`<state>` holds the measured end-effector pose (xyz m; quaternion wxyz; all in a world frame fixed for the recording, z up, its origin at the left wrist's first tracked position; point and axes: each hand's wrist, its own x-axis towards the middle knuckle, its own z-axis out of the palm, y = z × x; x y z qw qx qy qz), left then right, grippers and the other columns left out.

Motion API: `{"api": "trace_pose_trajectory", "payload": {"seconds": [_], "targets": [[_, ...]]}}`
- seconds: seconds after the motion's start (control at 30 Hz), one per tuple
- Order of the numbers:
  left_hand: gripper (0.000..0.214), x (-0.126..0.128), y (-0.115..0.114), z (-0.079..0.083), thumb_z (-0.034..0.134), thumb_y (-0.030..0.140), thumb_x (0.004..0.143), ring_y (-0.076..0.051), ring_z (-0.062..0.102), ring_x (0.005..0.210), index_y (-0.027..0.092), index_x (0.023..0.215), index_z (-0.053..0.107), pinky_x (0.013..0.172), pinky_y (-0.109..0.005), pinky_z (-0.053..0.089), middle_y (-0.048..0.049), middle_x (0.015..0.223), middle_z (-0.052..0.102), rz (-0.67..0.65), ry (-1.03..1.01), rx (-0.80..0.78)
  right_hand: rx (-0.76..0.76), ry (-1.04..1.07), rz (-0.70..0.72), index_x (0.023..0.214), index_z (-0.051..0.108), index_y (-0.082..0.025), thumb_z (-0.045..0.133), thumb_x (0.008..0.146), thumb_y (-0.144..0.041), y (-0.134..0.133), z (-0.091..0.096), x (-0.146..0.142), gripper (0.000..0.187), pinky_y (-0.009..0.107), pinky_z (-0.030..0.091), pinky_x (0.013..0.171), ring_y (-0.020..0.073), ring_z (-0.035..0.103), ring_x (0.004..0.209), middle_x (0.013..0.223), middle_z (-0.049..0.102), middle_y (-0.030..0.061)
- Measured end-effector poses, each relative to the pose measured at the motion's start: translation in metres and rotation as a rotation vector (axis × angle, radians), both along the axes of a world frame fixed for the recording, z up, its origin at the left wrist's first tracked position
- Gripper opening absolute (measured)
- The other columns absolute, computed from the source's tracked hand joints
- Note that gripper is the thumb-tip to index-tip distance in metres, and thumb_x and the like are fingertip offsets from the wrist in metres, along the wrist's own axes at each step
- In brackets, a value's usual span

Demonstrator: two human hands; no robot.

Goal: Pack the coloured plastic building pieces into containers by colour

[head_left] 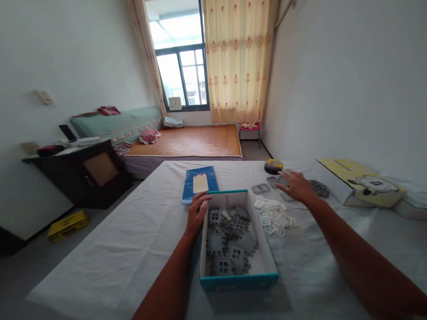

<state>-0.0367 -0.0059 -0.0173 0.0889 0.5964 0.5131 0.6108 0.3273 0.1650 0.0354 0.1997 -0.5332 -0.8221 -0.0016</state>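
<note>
In the head view a white-walled box with a blue rim point(239, 279) stands on the table, holding many loose grey plastic pieces point(216, 242), some with window-like grids. My left hand point(196, 212) grips the box at its far left corner, fingers over the rim. Past the box's right side, my right hand point(294, 185) hovers with fingers apart over flat grey pieces point(261, 188) laid out on the cloth. Whether it touches one is too blurred to tell. A pile of white plastic pieces point(274, 217) lies between the box and my right arm.
A blue packet point(213, 176) lies behind the box. A round yellow-and-black tin point(273, 166) stands at the far edge. More dark grey pieces point(319, 188) sit beside a yellow cartoon box point(361, 182) at right. White cloth point(124, 250) covers the table; beyond is a bed point(196, 139).
</note>
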Motion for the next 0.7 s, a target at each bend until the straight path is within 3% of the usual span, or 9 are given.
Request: {"api": "trace_pose_trajectory", "payload": {"seconds": [0.03,0.1,0.17,0.27,0.57,0.7], "targets": [[0.031,0.000,0.000,0.000,0.045,0.033,0.093,-0.023,0.055,0.117,0.020,0.100,0.072,0.104,-0.042,0.042,-0.0100,0.121,0.060,-0.002,0.000,0.000,-0.025,-0.059,-0.188,0.140,0.050,-0.021,0.055,0.083,-0.059,0.020,-0.014,0.023,0.069,0.065,0.029,0.105,0.0435,0.029,0.138,0.152,0.034,0.0188],[0.031,0.001,0.000,0.001,0.045,0.034,0.093,-0.023,0.055,0.117,0.020,0.101,0.072,0.105,-0.042,0.042,-0.0101,0.121,0.060,-0.008,0.002,-0.002,-0.133,-0.110,-0.405,0.145,0.044,-0.026,0.054,0.075,-0.073,0.047,-0.043,0.061,0.085,0.070,0.031,0.099,0.0484,0.025,0.137,0.155,0.028,0.0180],[0.032,0.001,0.000,0.001,0.045,0.034,0.093,-0.023,0.054,0.117,0.019,0.101,0.072,0.105,-0.042,0.041,-0.0101,0.122,0.059,-0.008,0.002,-0.005,-0.221,-0.098,-0.485,0.147,0.039,-0.031,0.047,0.071,-0.082,0.059,-0.070,0.085,0.091,0.072,0.032,0.095,0.0505,0.027,0.135,0.157,0.024,0.0165],[0.032,0.000,0.000,0.001,0.046,0.036,0.093,-0.023,0.054,0.117,0.020,0.101,0.072,0.104,-0.041,0.042,-0.0099,0.122,0.059,0.000,-0.001,-0.012,-0.226,-0.060,-0.488,0.147,0.038,-0.035,0.037,0.074,-0.084,0.061,-0.094,0.094,0.088,0.072,0.034,0.093,0.0504,0.030,0.133,0.159,0.020,0.0125],[0.032,0.000,0.000,0.001,0.045,0.036,0.093,-0.023,0.056,0.115,0.020,0.099,0.073,0.103,-0.041,0.043,-0.0099,0.120,0.061,0.008,0.003,-0.002,-0.040,-0.101,-0.404,0.136,0.054,-0.029,0.039,0.087,-0.054,0.050,-0.096,0.085,0.057,0.059,0.044,0.088,0.0405,0.044,0.122,0.147,0.042,0.0105],[0.032,0.000,0.001,0.001,0.045,0.035,0.093,-0.023,0.056,0.114,0.021,0.100,0.073,0.103,-0.041,0.044,-0.0097,0.120,0.061,0.007,0.008,0.001,-0.005,-0.069,-0.397,0.145,0.042,-0.024,0.043,0.084,-0.063,0.047,-0.097,0.085,0.073,0.055,0.045,0.089,0.0403,0.045,0.121,0.146,0.044,0.0131]]}}
